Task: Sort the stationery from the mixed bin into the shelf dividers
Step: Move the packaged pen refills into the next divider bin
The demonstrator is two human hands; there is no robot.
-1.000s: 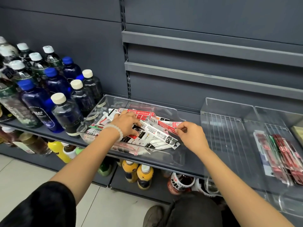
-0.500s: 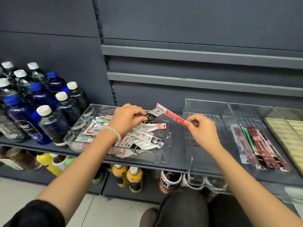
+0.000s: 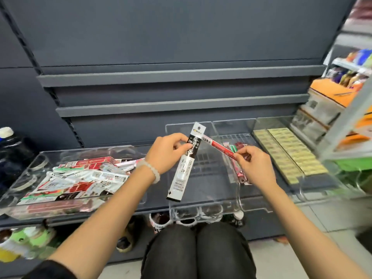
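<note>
black refill pack (image 3: pixel 186 158), lifted from bin (image 3: pixel 30 164) since earlier, pinched in left hand (image 3: pixel 168 152); right hand (image 3: pixel 253 166) pinched red pack (image 3: pixel 220 148).

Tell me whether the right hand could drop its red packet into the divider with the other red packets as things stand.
Probably yes. The right hand holds the red packet just above that divider, whose top is open; the left hand with its black packet sits off to the side.

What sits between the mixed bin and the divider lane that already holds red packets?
In the head view, one clear divider lane lies between the mixed bin and the red-packet lane. Nothing rests in it; the left hand holds a black packet above it.
</note>
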